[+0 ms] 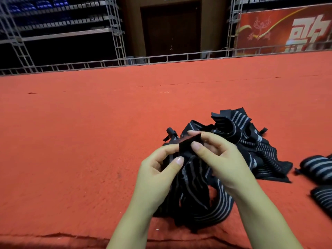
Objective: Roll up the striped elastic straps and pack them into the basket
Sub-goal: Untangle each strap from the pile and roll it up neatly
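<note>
A black strap with grey stripes (193, 191) hangs from both my hands above the red carpet. My left hand (158, 169) pinches its left edge between thumb and fingers. My right hand (221, 159) pinches the strap's plain black end from the right, thumb on the near side. Behind my hands lies a loose heap of several more striped straps (255, 141). Two rolled-up straps (316, 167) (323, 196) lie on the carpet at the right edge. No basket is in view.
The red carpet (89, 141) covers a wide stage floor, with a seam near the bottom edge. Metal truss railing (107, 63) runs along the far edge, with a red banner (287, 29) and a dark door (170, 27) beyond.
</note>
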Motion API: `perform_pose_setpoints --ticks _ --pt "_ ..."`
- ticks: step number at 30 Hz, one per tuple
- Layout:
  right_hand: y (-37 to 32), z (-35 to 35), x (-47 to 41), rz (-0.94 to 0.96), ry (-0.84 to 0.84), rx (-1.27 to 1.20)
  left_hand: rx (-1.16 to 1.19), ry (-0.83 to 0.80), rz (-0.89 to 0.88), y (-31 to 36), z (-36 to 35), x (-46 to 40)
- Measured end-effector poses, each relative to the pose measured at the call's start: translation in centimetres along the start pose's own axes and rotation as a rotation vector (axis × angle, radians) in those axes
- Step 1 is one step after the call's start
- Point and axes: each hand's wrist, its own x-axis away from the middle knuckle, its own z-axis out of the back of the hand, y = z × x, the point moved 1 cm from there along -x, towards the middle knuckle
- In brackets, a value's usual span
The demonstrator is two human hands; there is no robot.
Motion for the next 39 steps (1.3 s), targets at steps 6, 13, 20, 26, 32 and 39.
perform_pose_setpoints --ticks 6,13,20,26,32,39 --pt "-0.1 -0.6 0.4 0.026 0.059 -0.188 0.235 0.016 0.068 -0.1 -0.3 0.1" --pt "0.7 -0.9 0.9 0.11 -0.068 -0.067 0.37 0.143 0.213 0.8 0.6 -1.5" --pt "1.1 -0.4 1.3 0.064 -0.007 -0.06 0.338 0.362 0.201 0.0 1.4 -2.3" --pt "0.7 0.4 1.3 0.057 0.123 -0.104 0.186 0.487 0.128 -0.8 2.0 -2.8" --pt "-0.2 0.5 1.5 0.068 0.145 -0.022 0.131 0.436 0.089 -1.1 1.7 -2.3" --pt "-0.5 -1.5 0.9 0.045 0.128 -0.207 0.007 0.241 0.027 0.4 -0.4 -1.3"
